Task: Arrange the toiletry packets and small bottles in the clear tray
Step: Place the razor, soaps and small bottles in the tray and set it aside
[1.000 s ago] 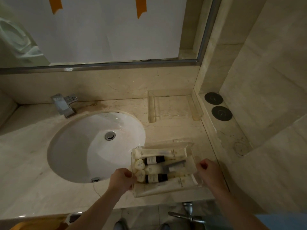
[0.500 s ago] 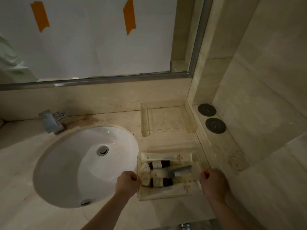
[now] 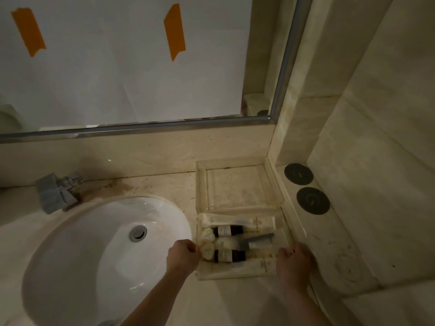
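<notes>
- Dim light blurs the packet labels; tray walls barely show.
- Clear tray [image 3: 237, 276], right of the sink [image 3: 94, 255], holds cream tubes and two dark bottles [image 3: 229, 256].
- Left hand [image 3: 182, 256] and right hand [image 3: 294, 261] grasp its ends.

Far tube [image 3: 235, 221]: a small emblem and a line of print near its right end, too small to read.
Near tube [image 3: 237, 269]: a like mark with a line of print, unreadable.
Dark bottles [image 3: 229, 231]: pale labels with fine print, not legible.
Round caps [image 3: 207, 236]: a faint emblem on each, no letters made out.
Black discs [image 3: 299, 174]: a thin curved mark on each, not readable as a letter.
</notes>
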A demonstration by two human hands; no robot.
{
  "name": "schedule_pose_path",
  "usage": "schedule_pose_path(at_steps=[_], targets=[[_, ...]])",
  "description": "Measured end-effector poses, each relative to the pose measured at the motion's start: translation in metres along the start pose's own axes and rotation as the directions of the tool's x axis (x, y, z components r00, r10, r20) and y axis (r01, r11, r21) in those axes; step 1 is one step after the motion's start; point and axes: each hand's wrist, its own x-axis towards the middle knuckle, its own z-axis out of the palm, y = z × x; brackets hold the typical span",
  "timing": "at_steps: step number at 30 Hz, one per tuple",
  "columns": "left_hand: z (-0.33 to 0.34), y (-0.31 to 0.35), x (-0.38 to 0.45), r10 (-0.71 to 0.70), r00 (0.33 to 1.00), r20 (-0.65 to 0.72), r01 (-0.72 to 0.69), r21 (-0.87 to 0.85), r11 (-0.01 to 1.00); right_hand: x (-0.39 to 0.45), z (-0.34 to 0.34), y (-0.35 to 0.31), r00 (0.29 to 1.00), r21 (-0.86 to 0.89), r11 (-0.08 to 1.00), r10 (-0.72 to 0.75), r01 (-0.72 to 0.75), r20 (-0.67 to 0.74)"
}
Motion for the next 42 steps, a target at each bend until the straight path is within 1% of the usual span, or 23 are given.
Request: schedule_pose_path(at_steps=[3,7,15,18,22,26,30,33,35,36,38,39,40,41,42], targets=[[0.0,0.006,0.007,0.022,1.0,-0.009,-0.022,0.015,1.0,0.003,0.003,-0.002,1.0,-0.015,1.0,0.011,-0.011,0.006],[-0.001,0.011,0.015,0.043,0.999,-0.017,-0.042,0.044,0.998,0.008,0.009,-0.004,1.0,0.028,0.999,0.021,-0.021,0.016],[-0.003,0.02,0.025,0.048,0.998,-0.047,-0.047,0.023,0.999,0.016,0.016,-0.015,0.997,0.096,0.993,0.069,-0.07,0.019],[-0.003,0.024,0.031,0.051,0.997,-0.056,-0.05,0.027,0.998,0.022,0.02,-0.021,0.998,0.1,0.994,0.049,-0.053,0.036],[-0.001,0.03,0.037,0.057,0.995,-0.081,-0.055,0.029,0.998,0.027,0.025,-0.029,0.997,0.098,0.993,0.063,-0.067,0.046],[0.002,0.036,0.041,0.063,0.991,-0.118,-0.053,0.08,0.995,0.032,0.03,-0.035,0.997,0.128,0.989,0.059,-0.067,0.059],[0.002,0.045,0.044,0.08,0.986,-0.145,-0.068,0.084,0.994,0.039,0.034,-0.039,0.997,0.194,0.98,0.029,-0.044,0.076],[0.006,0.045,0.038,0.106,0.983,-0.147,-0.101,0.046,0.994,0.041,0.034,-0.037,0.994,0.297,0.952,0.04,-0.069,0.103],[0.01,0.038,0.029,0.147,0.982,-0.116,-0.145,0.027,0.989,0.038,0.032,-0.033,0.992,0.339,0.933,0.097,-0.118,0.079],[0.012,0.033,0.026,0.185,0.976,-0.111,-0.18,0.056,0.982,0.035,0.03,-0.031,0.989,0.364,0.92,0.136,-0.148,0.059],[0.017,0.019,0.018,0.32,0.938,-0.13,-0.292,0.199,0.936,0.028,0.03,-0.026,0.975,0.397,0.892,0.219,-0.215,0.034],[0.019,0.013,0.014,0.423,0.896,-0.131,-0.372,0.298,0.879,0.024,0.031,-0.025,0.965,0.43,0.867,0.259,-0.251,0.041],[0.022,0.008,0.01,0.54,0.835,-0.106,-0.462,0.4,0.792,0.021,0.031,-0.024,0.957,0.483,0.83,0.283,-0.279,0.067],[0.024,0.005,0.009,0.637,0.77,-0.045,-0.543,0.478,0.69,0.019,0.032,-0.023,0.945,0.563,0.764,0.31,-0.314,0.106],[0.026,0.004,0.008,0.695,0.718,0.042,-0.603,0.534,0.592,0.017,0.032,-0.022,0.934,0.612,0.709,0.315,-0.35,0.169]])
